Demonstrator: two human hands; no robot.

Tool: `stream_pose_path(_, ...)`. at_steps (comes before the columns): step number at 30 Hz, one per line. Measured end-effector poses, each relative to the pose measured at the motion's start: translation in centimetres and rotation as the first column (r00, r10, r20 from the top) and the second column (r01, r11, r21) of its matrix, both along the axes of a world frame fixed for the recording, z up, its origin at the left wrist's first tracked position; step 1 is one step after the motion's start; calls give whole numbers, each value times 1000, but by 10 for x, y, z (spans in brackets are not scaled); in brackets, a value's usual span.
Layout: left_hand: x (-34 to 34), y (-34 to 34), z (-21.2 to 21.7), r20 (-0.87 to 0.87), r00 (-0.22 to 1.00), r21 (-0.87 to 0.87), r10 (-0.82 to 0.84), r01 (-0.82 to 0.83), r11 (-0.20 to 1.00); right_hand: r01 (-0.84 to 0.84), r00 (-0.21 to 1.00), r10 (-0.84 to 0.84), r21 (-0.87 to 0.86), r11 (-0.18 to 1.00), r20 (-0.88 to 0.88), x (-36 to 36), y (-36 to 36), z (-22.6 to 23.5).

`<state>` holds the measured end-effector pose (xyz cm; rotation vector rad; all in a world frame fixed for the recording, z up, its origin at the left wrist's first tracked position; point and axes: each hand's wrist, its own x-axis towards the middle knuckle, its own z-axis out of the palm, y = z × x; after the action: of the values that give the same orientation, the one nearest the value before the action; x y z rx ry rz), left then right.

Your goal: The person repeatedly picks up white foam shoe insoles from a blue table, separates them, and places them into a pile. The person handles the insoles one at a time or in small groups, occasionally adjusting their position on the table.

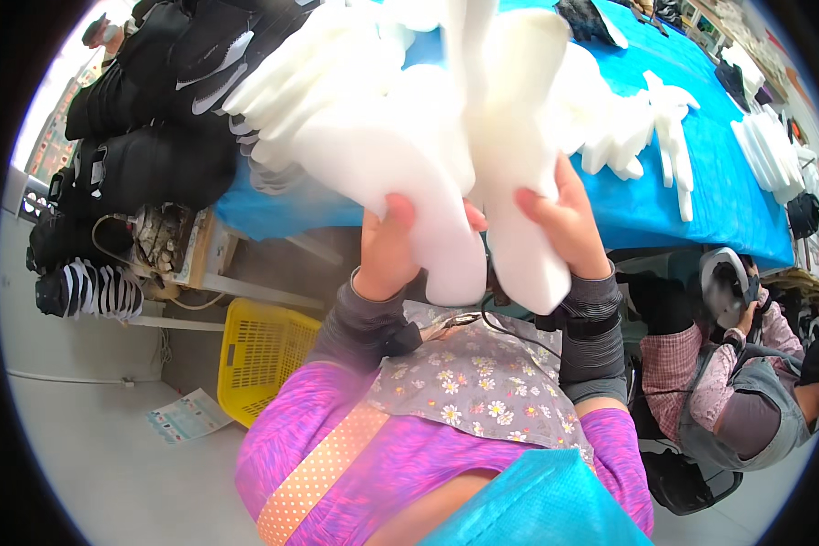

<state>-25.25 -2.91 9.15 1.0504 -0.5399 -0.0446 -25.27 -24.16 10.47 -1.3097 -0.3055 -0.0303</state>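
I hold two soft-looking white foot-shaped pieces side by side over the edge of the table. My left hand (389, 244) is closed round the narrow part of the left piece (446, 247), its thumb on top and a fingertip showing at the inner edge. The right piece (530, 266) is gripped by my right hand (573, 218), with the thumb on the upper face and the other fingers hidden beneath. Past my hands, a heap of similar white pieces (337, 109) covers the near part of the table, partly blurring into the held ones.
Blue sheeting covers the table (719, 182). Black shoe-like items (155, 164) are piled at the left, above a yellow basket (255, 355) on the floor. More white pieces (673, 118) lie at the right. A seated co-worker (746, 391) handles a white-and-grey item at the far right.
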Motion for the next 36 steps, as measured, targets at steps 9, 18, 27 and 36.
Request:
stream_pose_path(9, 23, 47, 16, -10, 906, -19, 422, -423, 906, 77, 994, -92, 229, 970, 56, -29, -27, 4)
stream_pose_path(18, 20, 28, 21, -170, 951, 77, 258, -248, 966, 879, 458, -737, -127, 460, 497, -15, -34, 22)
stream_pose_path(27, 6, 9, 25, -50, 985, 45, -165, 168, 985, 431, 812, -263, -232, 872, 522, 21, 12, 6)
stream_pose_path(36, 12, 28, -15, -197, 954, -101, -228, 212, 972, 267, 939, -196, -239, 933, 283, 18, -3, -1)
